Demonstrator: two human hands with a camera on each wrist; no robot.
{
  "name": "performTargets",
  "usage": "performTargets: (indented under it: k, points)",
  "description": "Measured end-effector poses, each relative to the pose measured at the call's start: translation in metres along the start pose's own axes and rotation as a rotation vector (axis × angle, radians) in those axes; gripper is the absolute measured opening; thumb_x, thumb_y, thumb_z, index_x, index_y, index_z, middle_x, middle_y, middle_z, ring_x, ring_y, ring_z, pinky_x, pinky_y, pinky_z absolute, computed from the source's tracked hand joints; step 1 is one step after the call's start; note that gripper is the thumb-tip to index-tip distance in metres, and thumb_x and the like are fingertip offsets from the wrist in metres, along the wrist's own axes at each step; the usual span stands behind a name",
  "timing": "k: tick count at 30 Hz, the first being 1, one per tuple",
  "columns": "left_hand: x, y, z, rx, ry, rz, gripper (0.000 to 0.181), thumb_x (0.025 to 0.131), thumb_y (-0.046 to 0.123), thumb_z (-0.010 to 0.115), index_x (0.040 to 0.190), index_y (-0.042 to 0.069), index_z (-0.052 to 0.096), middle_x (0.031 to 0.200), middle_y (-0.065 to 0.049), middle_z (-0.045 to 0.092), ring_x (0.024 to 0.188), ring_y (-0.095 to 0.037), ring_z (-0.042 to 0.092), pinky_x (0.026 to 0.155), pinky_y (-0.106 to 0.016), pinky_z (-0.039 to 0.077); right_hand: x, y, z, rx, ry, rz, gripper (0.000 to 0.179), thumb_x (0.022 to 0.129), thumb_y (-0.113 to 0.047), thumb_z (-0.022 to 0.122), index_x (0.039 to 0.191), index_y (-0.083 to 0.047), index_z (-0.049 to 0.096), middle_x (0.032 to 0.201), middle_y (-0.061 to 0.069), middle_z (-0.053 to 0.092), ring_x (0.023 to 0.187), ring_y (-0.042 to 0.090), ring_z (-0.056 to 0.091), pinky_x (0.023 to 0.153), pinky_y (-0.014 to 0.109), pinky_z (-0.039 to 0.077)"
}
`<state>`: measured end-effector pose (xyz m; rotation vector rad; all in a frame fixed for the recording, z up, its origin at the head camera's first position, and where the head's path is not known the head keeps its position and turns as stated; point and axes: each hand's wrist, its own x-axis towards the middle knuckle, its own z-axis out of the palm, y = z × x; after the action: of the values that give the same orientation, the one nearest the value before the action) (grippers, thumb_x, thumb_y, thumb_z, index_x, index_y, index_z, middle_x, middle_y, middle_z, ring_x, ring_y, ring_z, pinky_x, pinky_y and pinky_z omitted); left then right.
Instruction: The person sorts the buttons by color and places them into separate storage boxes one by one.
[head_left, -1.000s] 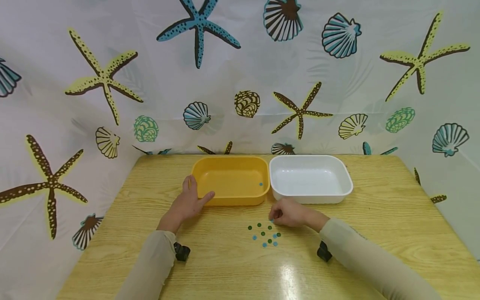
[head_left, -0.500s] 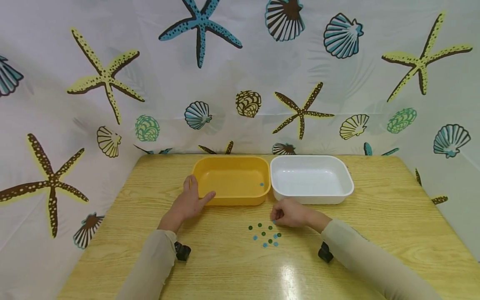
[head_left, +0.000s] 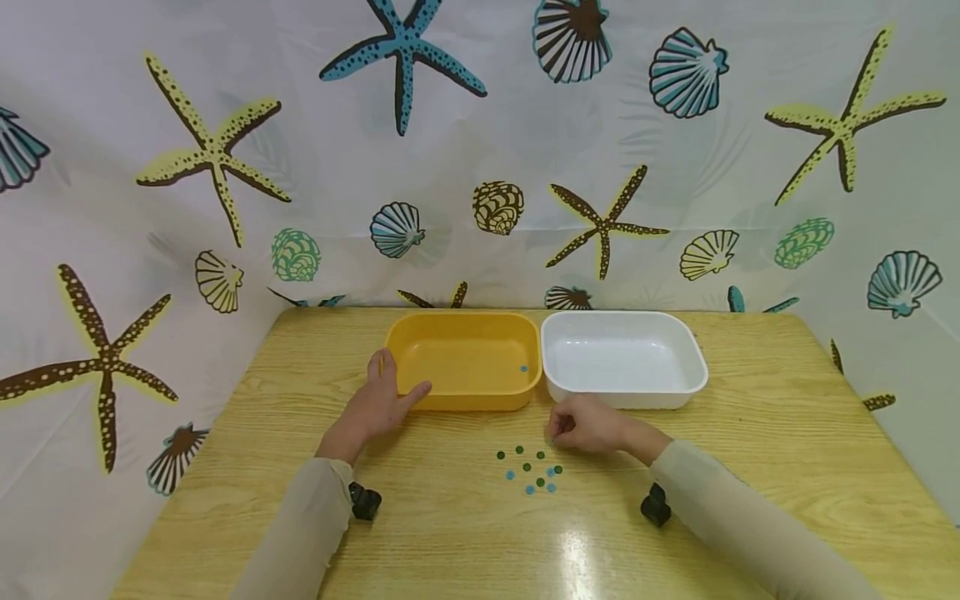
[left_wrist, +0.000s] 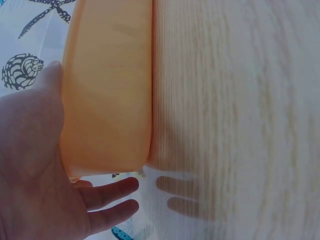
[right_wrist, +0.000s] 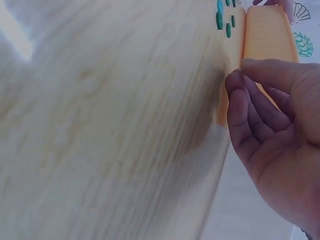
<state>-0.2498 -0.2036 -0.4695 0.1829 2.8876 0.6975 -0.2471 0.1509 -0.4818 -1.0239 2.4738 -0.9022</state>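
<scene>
My left hand (head_left: 372, 406) rests against the left front corner of the yellow-orange tray (head_left: 450, 402), thumb along its front and fingers spread straight along its side. In the left wrist view, the thumb touches the tray's wall (left_wrist: 107, 95). My right hand (head_left: 588, 423) is in front of the white tray (head_left: 630, 400), thumb and forefinger tips together. It pinches a small blue button, barely visible in the head view and hidden in the right wrist view. Left of it, green buttons (head_left: 527, 467) and blue buttons (head_left: 510, 475) lie loose on the table.
One blue button (head_left: 523, 368) lies inside the yellow-orange tray, near its right end. Both trays stand side by side at the back of the wooden table (head_left: 435, 533). Behind them hangs a cloth (head_left: 450, 150) printed with starfish and shells.
My right hand has shifted slightly right, away from the loose buttons, and the blue button at its fingertips has moved with it. My left hand stays at the tray corner.
</scene>
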Motion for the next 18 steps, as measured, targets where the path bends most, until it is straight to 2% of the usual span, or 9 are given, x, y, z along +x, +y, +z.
performTargets:
  k: [7,16,18]
  points:
    - [0.001,0.0,-0.001,0.005,-0.006,-0.008,0.107,0.09,0.069,0.035,0.145,-0.008,-0.013,0.151,-0.029,-0.01,0.088,-0.035,0.059,0.079,-0.047,0.049,-0.005,-0.006,-0.007,0.046,0.001,0.047,0.005,0.084,-0.008,0.068,0.082,-0.012,0.066,0.078,-0.009,0.061,0.072,0.008,0.056,0.066,0.026,0.049]
    - [0.001,0.0,-0.001,0.006,0.0,0.007,0.106,0.09,0.068,0.036,0.145,-0.009,-0.011,0.15,-0.029,-0.008,0.083,-0.033,0.059,0.076,-0.046,0.05,-0.006,-0.011,-0.017,0.138,0.066,0.008,0.003,0.086,-0.008,0.068,0.085,-0.006,0.066,0.079,-0.006,0.065,0.074,0.01,0.06,0.068,0.026,0.05]
    - [0.001,0.0,-0.001,0.007,0.002,0.009,0.106,0.09,0.068,0.036,0.146,-0.009,-0.01,0.15,-0.029,-0.008,0.079,-0.031,0.059,0.073,-0.044,0.05,-0.006,-0.012,-0.02,0.153,0.08,0.014,0.003,0.086,-0.006,0.068,0.087,-0.004,0.066,0.08,-0.001,0.066,0.074,0.013,0.061,0.068,0.027,0.05]
